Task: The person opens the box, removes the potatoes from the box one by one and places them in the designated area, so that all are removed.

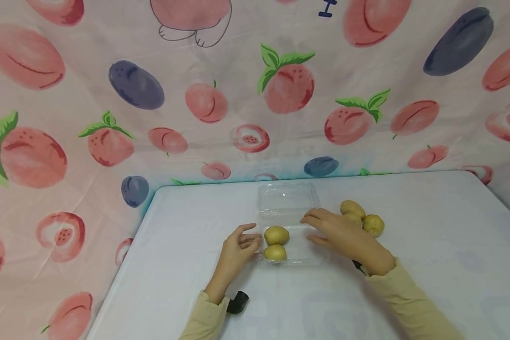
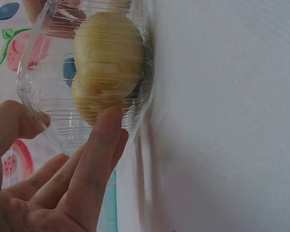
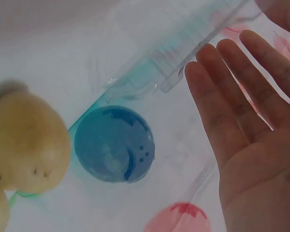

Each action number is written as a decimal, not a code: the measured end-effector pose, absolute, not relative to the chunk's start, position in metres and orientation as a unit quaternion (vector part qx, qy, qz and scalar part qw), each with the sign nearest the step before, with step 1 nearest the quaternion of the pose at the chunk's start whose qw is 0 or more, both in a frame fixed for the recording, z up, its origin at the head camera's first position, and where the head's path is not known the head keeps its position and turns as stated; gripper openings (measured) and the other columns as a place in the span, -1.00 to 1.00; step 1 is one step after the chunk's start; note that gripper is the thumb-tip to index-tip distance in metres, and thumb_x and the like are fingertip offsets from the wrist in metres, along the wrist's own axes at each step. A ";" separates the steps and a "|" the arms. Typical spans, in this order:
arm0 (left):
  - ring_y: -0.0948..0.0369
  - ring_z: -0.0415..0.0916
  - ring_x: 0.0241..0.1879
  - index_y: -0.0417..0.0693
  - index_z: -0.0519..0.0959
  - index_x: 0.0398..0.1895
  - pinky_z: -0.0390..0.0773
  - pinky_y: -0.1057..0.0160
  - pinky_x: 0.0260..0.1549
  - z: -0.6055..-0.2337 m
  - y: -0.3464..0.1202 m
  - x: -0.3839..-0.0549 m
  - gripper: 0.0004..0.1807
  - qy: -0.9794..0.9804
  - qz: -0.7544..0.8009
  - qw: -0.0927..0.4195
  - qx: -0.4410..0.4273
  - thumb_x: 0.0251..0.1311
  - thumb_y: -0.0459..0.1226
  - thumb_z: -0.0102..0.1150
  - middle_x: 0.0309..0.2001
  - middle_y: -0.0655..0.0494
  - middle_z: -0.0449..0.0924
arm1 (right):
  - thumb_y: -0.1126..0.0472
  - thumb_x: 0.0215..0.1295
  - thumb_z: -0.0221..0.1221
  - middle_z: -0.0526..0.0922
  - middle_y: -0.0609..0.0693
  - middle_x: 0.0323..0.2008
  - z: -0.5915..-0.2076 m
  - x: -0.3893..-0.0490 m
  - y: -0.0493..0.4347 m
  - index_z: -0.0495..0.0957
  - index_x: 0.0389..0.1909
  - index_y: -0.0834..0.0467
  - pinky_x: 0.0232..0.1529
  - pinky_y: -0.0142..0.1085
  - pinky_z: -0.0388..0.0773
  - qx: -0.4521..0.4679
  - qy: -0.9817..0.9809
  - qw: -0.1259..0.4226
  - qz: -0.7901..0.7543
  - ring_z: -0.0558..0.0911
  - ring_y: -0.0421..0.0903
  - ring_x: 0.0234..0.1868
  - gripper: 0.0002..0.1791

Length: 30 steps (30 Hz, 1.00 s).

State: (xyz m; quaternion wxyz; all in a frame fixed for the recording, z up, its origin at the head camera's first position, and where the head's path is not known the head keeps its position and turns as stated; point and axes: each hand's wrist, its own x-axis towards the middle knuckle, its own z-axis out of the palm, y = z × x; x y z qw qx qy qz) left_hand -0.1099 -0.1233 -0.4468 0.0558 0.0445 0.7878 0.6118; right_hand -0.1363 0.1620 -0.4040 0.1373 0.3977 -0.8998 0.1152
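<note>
On white table point(image 1: 187, 222), clear container point(image 1: 299, 244), lid point(image 1: 288, 196) open at far side; left hand point(image 1: 236, 251), fingers loosely extended, against its left wall; right hand point(image 1: 346, 235), fingers nearly straight, empty, at its right. Apparently part-filled: two potatoes point(image 1: 276, 235) inside at left, three loose potatoes point(image 1: 373, 225) outside at right.

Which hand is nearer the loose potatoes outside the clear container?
Right. The right hand is by the loose potatoes, at the right edge of the container; the left hand is at the container's left edge, farther from them.
</note>
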 end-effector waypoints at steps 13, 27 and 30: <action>-0.04 0.69 -0.05 -0.24 0.43 0.29 0.74 0.32 -0.31 -0.448 -0.123 -0.110 -0.50 0.792 0.607 0.056 0.041 0.28 -0.37 0.22 -0.03 -0.22 0.69 | 0.12 0.25 0.36 0.62 0.02 0.03 -0.411 -0.134 0.149 0.57 0.11 0.20 -0.11 -0.25 0.70 0.407 -0.899 0.098 0.129 0.64 -0.05 0.03 -0.55; -0.06 0.69 -0.05 -0.24 0.43 0.29 0.73 0.34 -0.32 -0.448 -0.123 -0.110 -0.50 0.789 0.610 0.056 0.042 0.28 -0.38 0.21 -0.02 -0.25 0.68 | 0.21 0.23 0.37 0.61 0.12 0.08 -0.415 -0.131 0.133 0.52 0.17 0.27 -0.01 -0.19 0.68 0.418 -0.895 0.085 0.133 0.63 0.02 0.08 -0.49; -0.06 0.69 -0.05 -0.24 0.42 0.29 0.73 0.33 -0.32 -0.447 -0.123 -0.110 -0.50 0.790 0.609 0.058 0.042 0.29 -0.37 0.21 -0.02 -0.24 0.68 | 0.24 0.20 0.38 0.61 0.11 0.08 -0.415 -0.131 0.129 0.51 0.16 0.27 -0.01 -0.19 0.68 0.423 -0.892 0.087 0.135 0.62 0.02 0.08 -0.49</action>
